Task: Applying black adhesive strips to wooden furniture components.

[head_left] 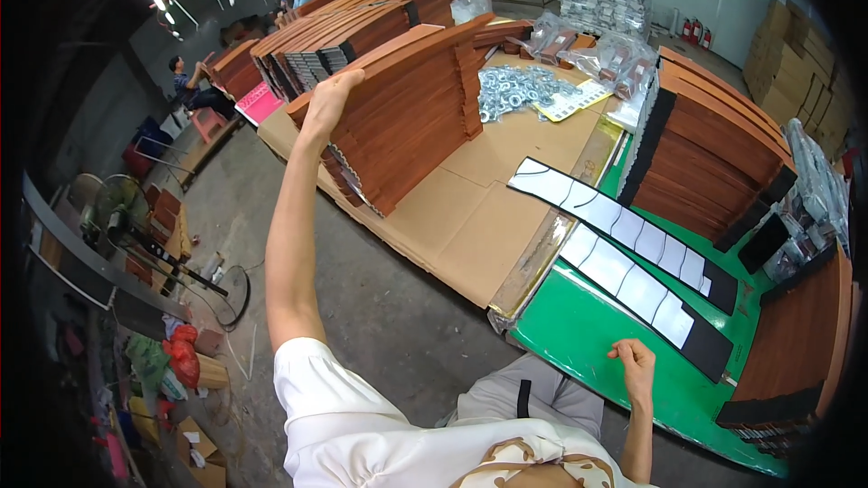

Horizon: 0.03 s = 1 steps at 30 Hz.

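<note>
Two hands were spread apart: the left hand (330, 95) apparently gripped the top of the brown slat stack (407, 117) on cardboard, steadying it, while the right hand (636, 363) rested loosely curled and holding nothing on the green worktop (579, 334).

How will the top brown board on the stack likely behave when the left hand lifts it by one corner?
The top brown board looks thin, long and slightly curved, so it may flex somewhat. The left hand grips only one end, so the far end could sag or swing. It lies on a slanted stack of boards, so it might slide off easily.
</note>
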{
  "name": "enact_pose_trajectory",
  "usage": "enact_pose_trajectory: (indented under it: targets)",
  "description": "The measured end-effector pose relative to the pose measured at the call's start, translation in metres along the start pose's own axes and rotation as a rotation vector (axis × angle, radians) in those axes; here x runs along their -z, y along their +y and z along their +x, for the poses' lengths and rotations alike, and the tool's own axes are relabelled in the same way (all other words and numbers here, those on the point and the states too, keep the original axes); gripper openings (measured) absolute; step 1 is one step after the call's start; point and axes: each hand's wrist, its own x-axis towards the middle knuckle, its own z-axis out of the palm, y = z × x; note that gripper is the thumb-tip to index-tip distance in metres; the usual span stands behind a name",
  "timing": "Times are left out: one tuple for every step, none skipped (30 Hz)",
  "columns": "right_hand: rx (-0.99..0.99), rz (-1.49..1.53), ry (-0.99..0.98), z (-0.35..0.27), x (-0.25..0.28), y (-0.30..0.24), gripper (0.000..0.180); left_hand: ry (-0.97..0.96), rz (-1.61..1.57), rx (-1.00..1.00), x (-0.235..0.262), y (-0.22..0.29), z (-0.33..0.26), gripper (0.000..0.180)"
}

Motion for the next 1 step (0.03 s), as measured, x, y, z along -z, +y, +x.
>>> enact_pose_trajectory:
  targets:
    - [-0.003, 0.011, -0.003, -0.0013, -0.0029, -0.002, 0.021, 0.003, -0.229, 0.055, -0.0013, 0.0124, -0.0056, 0.065]
